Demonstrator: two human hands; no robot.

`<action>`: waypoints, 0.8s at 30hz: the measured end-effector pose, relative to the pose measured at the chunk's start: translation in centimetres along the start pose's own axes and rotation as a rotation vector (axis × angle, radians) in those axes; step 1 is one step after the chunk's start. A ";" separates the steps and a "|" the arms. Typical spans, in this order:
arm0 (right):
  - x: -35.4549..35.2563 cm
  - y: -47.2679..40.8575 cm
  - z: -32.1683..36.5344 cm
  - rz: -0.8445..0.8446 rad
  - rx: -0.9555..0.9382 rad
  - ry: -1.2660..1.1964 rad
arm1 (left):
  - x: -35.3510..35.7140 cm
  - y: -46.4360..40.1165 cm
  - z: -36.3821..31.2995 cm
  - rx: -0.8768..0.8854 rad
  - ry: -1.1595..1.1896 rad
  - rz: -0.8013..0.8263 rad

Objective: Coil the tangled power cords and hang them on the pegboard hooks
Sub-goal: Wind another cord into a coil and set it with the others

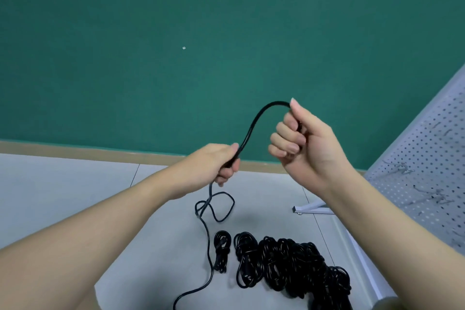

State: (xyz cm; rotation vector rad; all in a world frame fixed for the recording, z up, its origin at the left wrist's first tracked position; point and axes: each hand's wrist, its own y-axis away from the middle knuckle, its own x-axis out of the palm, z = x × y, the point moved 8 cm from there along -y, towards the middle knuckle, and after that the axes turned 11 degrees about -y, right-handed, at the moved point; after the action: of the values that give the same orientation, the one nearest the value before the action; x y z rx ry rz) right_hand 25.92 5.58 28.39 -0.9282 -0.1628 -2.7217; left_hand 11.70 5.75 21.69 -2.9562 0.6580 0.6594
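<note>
The forearms (83, 241) frame the view. A cord (254, 123) arches between both hands: the right hand (304, 143) is fisted round its upper end, the left hand (216, 161) pinches it lower, and the slack trails to the floor (75, 184), loosely looped beside the tangled pile (297, 264). To coil it well, probably feed even loops into the right fist, sliding the left down and shaking out kinks. The pegboard (427, 171) stands just right.

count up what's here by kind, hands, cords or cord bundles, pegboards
hands: 2, left hand and right hand
held cord: 1
small coiled bundles on the floor: 2
big tangled pile: 1
pegboard: 1
total: 7
</note>
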 end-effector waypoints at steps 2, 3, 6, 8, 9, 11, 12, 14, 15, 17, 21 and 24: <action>-0.9 -0.3 0.3 -0.045 -0.019 0.108 | -0.9 0.1 -0.3 -0.004 -0.023 -0.075; -1.4 -0.4 -0.2 -0.073 -0.012 0.184 | -1.2 0.3 -0.4 -0.001 -0.003 -0.106; -2.2 -0.7 -1.5 -0.137 0.004 0.337 | -1.0 0.7 -1.5 0.065 0.048 -0.116; -1.9 -0.8 -2.2 -0.142 0.009 0.419 | -0.4 1.0 -2.1 0.113 0.021 -0.101; -1.5 -0.7 -2.4 -0.128 0.011 0.462 | -0.2 1.2 -2.3 0.138 -0.002 -0.101; -0.7 -0.7 -2.8 -0.084 0.022 0.522 | 0.2 1.5 -2.6 0.168 -0.063 -0.125; -0.4 -0.6 -2.9 -0.057 0.027 0.550 | 0.4 1.6 -2.7 0.168 -0.085 -0.131; 0.0 -0.6 -3.0 -0.020 0.036 0.601 | 0.8 1.7 -2.7 0.159 -0.104 -0.119; 0.0 -0.6 -3.1 -0.009 0.046 0.615 | 1.0 1.8 -2.7 0.157 -0.116 -0.104; -0.3 -0.7 -3.5 0.000 0.080 0.616 | 1.3 2.0 -2.8 0.158 -0.141 -0.069; -1.5 -1.3 -2.9 -0.090 0.081 0.400 | 1.2 1.9 -2.2 0.097 -0.308 -0.030; -3.4 -1.8 -1.3 -0.221 0.052 0.062 | 0.0 1.6 -0.2 0.005 -0.562 -0.008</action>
State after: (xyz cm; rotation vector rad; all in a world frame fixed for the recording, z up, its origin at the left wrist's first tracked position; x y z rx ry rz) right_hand 27.27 7.81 25.24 -0.8556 -0.3411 -2.9273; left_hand 11.10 4.25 21.94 -2.5628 0.5817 1.3988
